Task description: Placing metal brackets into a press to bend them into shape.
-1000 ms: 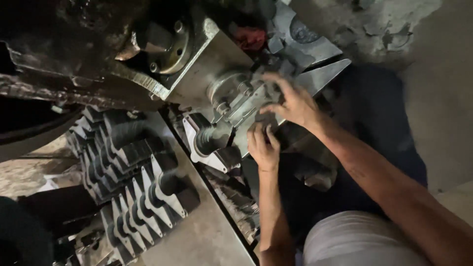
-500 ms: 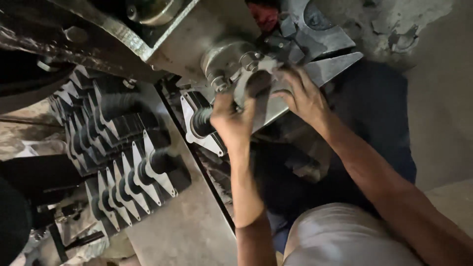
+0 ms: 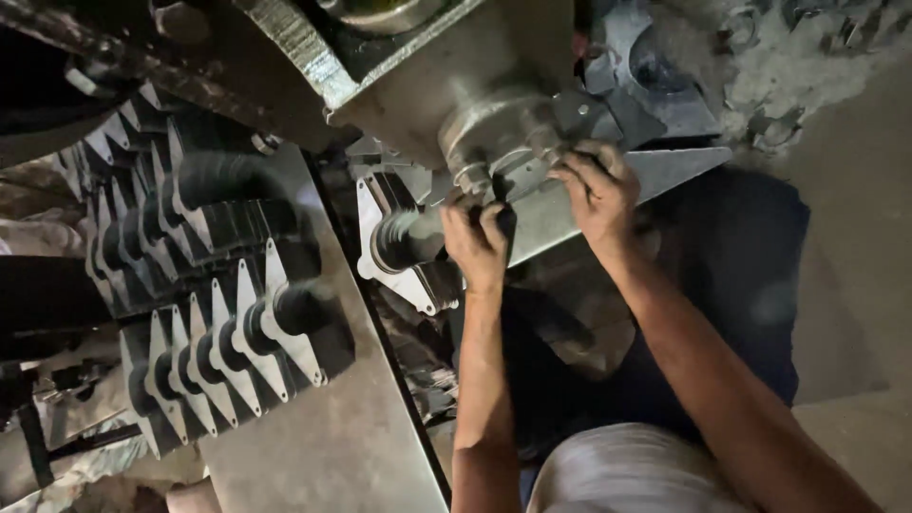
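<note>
1. We see the left hand [image 3: 478, 242] closed around a dark handle just below the round metal housing [image 3: 499, 133] of the machine.
2. The right hand [image 3: 598, 190] presses its curled fingers on the flat metal plate [image 3: 665, 171] beside that housing.
3. Rows of diamond-shaped flanged parts [image 3: 228, 332] lie on the sheet to the left.

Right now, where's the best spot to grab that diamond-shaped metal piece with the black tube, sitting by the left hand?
Probably by the black tube, coming from the free left side: it sticks out sideways, round and graspable. The flat diamond plate has thin edges, and the left hand already crowds its right end.
</note>
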